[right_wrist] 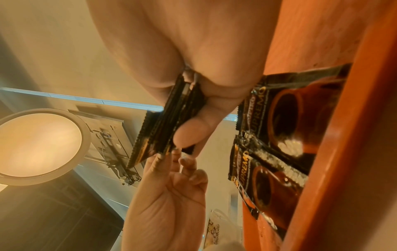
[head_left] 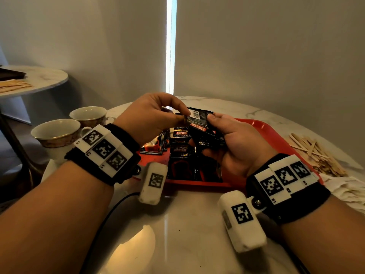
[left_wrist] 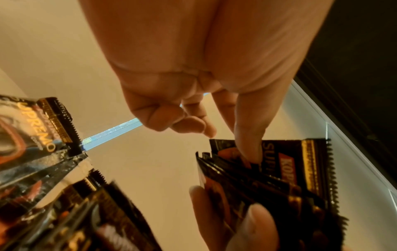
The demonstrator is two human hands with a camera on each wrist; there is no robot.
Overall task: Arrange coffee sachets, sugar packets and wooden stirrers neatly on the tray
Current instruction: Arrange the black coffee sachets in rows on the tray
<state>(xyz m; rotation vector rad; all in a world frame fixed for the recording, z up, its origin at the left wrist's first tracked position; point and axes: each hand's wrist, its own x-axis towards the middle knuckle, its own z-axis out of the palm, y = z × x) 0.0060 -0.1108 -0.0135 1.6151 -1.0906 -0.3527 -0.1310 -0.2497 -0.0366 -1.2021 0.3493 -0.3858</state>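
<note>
A red tray lies on the marble table with black coffee sachets on it, also seen lying on the tray in the right wrist view. My right hand grips a stack of sachets above the tray, thumb on top; the same stack shows edge-on. My left hand pinches the stack's far left edge with thumb and fingertips. Wooden stirrers lie in a loose heap right of the tray. White sugar packets lie at the table's right edge.
Two white cups stand left of the tray. A small round side table at the far left holds more stirrers and a dark object. A black cable crosses the near tabletop.
</note>
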